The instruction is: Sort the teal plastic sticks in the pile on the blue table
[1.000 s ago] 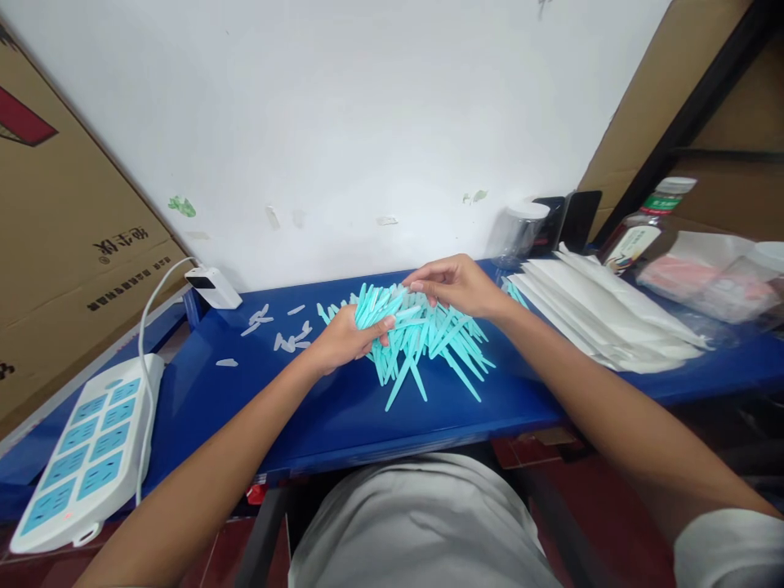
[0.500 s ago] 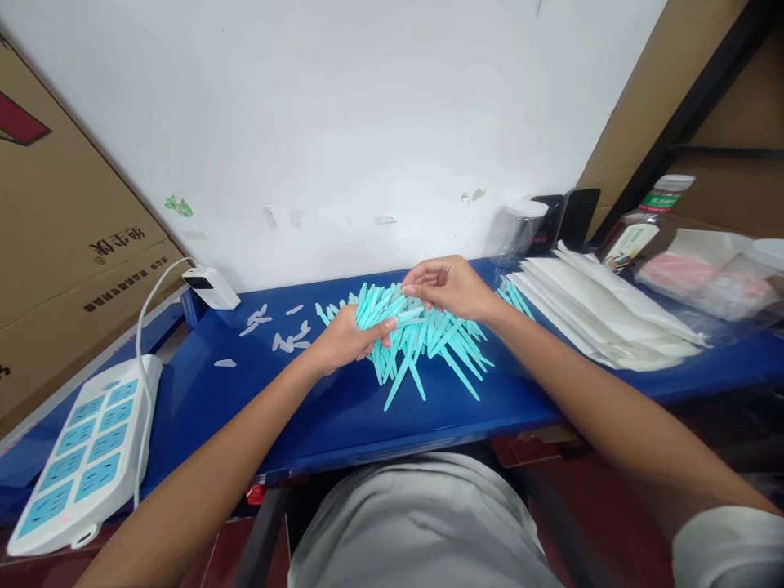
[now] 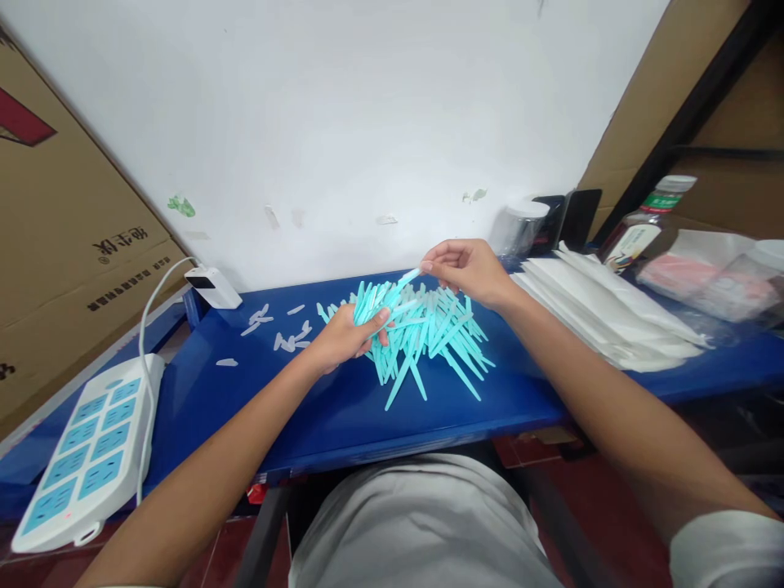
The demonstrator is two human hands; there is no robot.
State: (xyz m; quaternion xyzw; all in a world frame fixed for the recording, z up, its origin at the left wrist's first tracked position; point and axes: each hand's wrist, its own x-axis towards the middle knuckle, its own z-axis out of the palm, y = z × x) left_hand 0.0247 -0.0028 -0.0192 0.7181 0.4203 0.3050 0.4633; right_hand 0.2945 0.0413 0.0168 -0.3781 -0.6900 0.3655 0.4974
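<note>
Clasped in the left hand (image 3: 344,336): a loose bundle of turquoise sticks (image 3: 371,304), with the thumb laid across and the tips fanned up and away. Narrow pinch at the right hand (image 3: 469,268), thumb against forefinger, on the end of a single stick (image 3: 409,278) slanting down toward the top of the bundle. Directly below the right hand and to the right of the left, a heaped pile (image 3: 444,327) of similar sticks on the blue table (image 3: 343,420).

Grip the bundle firmly enough to prevent slipping, yet lightly enough to let one stick slide past the others. Pinch only by the end and move along the stick's own length, not sideways, to avoid dragging neighbours loose. Work low over the pile, to catch any dropped stick there. Leave the translucent scraps (image 3: 226,362), left of the left hand, and the white sheets (image 3: 603,314), right of the right hand, well apart. Hard to tell: contact or none between the pinched stick's lower end and the bundle.
</note>
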